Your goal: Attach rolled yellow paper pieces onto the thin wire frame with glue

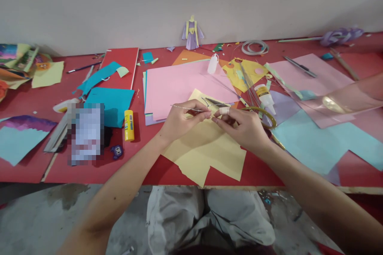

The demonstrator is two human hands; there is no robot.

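Observation:
My left hand (185, 117) is closed in a pinch on a thin twisted wire (187, 107), one end of which sticks out to the left. Close beside it, my right hand (243, 125) pinches at the wire's other end, with a white strip wrapped around its index finger. The wire bends near the fingertips, where fine detail is too small to make out. Partly hidden by my right hand are scissors (265, 114) with yellow handles and dark blades pointing left. Both hands are above a cut sheet of pale yellow paper (194, 155).
A glue stick (129, 125) stands left, near teal paper (110, 101). Pink paper (176, 83), a small white bottle (213, 63) and a glue bottle (265, 97) lie beyond my hands. A paper doll (192, 34) leans at the wall. Another person's arm (353, 95) reaches in from the right.

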